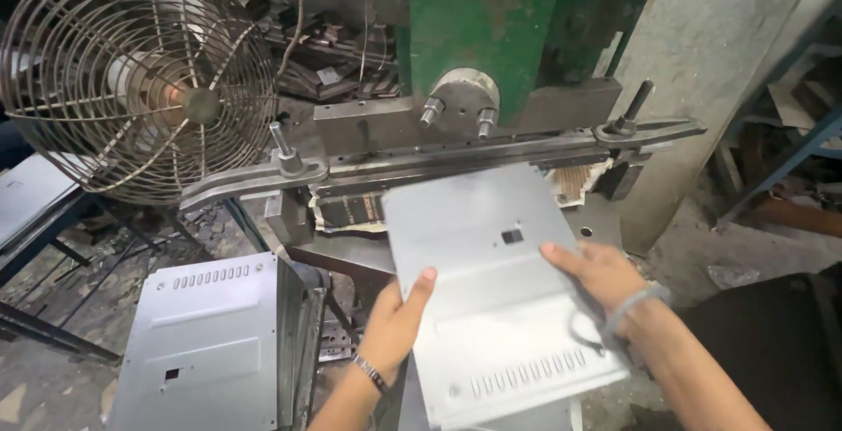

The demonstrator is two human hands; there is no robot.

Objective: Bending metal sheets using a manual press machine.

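Note:
Both my hands hold a flat grey sheet-metal panel [491, 299] with a small square hole and a row of slots near its close edge. My left hand [396, 321] grips its left edge, thumb on top. My right hand [598, 275] lies on its right side, fingers spread across the surface, a band on the wrist. The panel's far edge sits just under the long steel bar [438, 161] of a green press machine [478, 36].
A stack of similar slotted grey panels [206, 343] stands at the lower left. A wire-caged fan [132, 80] is at the upper left. A concrete pillar [702, 71] rises on the right, with blue metal racks [789, 150] behind it. Scrap litters the floor.

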